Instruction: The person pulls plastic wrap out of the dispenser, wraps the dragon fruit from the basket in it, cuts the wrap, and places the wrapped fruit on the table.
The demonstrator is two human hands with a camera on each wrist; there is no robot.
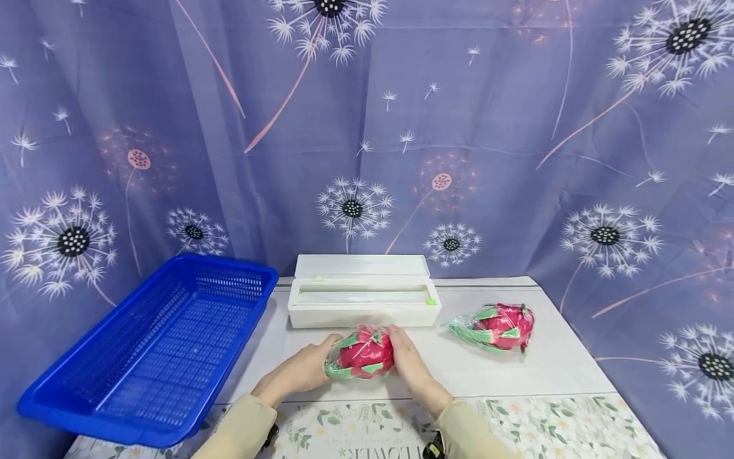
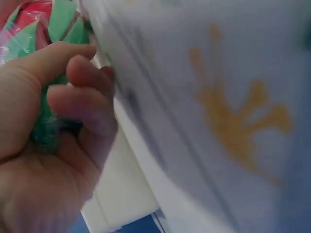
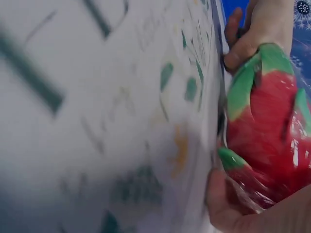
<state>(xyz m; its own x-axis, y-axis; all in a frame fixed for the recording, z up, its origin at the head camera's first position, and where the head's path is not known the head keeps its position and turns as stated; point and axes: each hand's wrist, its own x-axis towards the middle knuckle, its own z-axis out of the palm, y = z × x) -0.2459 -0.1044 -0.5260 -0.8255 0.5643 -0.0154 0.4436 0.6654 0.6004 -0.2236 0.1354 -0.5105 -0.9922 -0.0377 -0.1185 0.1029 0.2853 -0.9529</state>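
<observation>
A red dragon fruit [image 1: 367, 352] with green scales, wrapped in clear film, is between both hands in front of the white box. My left hand [image 1: 314, 363] grips its green-tipped left end; in the left wrist view, the fingers [image 2: 82, 97] curl beside the green scales. From the other side, my right hand [image 1: 410, 360] holds the red end, and in the right wrist view its thumb and fingers lie along the glossy fruit [image 3: 265, 131]. A second film-wrapped dragon fruit [image 1: 501, 328] lies on the table to the right, its stem end pointing left.
Behind the hands stands a white cling film box [image 1: 364, 315], its lid [image 1: 361, 264] raised and a green slider at its right end. On the left is a blue perforated basket [image 1: 172, 357]. A floral cloth [image 1: 545, 424] covers the table's near edge, and a dandelion-patterned curtain [image 1: 401, 127] hangs behind.
</observation>
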